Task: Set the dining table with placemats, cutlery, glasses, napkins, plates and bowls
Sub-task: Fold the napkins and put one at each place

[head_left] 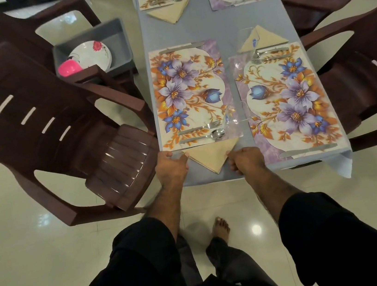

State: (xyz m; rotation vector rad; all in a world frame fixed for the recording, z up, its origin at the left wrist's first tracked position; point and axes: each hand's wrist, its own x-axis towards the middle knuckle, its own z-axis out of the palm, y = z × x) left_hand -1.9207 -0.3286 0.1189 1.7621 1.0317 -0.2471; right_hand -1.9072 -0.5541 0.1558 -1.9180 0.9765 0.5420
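Your left hand [171, 167] and right hand [245, 159] pinch opposite corners of the folded napkin [211, 155], fingers curled. It lies between them on the tabletop [214, 25], touching the near placemat [190, 94], point aimed toward you.

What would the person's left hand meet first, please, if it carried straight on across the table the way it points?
Probably the steel spoon on the near-left floral placemat; the left hand already touches the beige folded napkin. Depth is uncertain.
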